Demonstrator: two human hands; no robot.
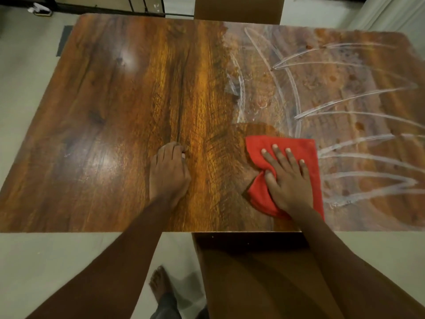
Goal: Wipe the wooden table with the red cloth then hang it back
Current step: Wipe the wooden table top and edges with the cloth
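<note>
Now your right hand [287, 178] presses flat, fingers spread, on the red cloth [296, 148]; your left hand [169, 173] rests loosely curled on the wooden table [103, 111].

head cam | looks steeply down — close over wooden table [115, 111] near edge

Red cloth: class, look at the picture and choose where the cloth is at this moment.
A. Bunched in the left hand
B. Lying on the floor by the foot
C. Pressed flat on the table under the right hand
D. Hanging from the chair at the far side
C: the red cloth lies on the wooden table with the right hand spread on top of it, beside the whitish streaks; the left hand rests bare on the wood.
</note>
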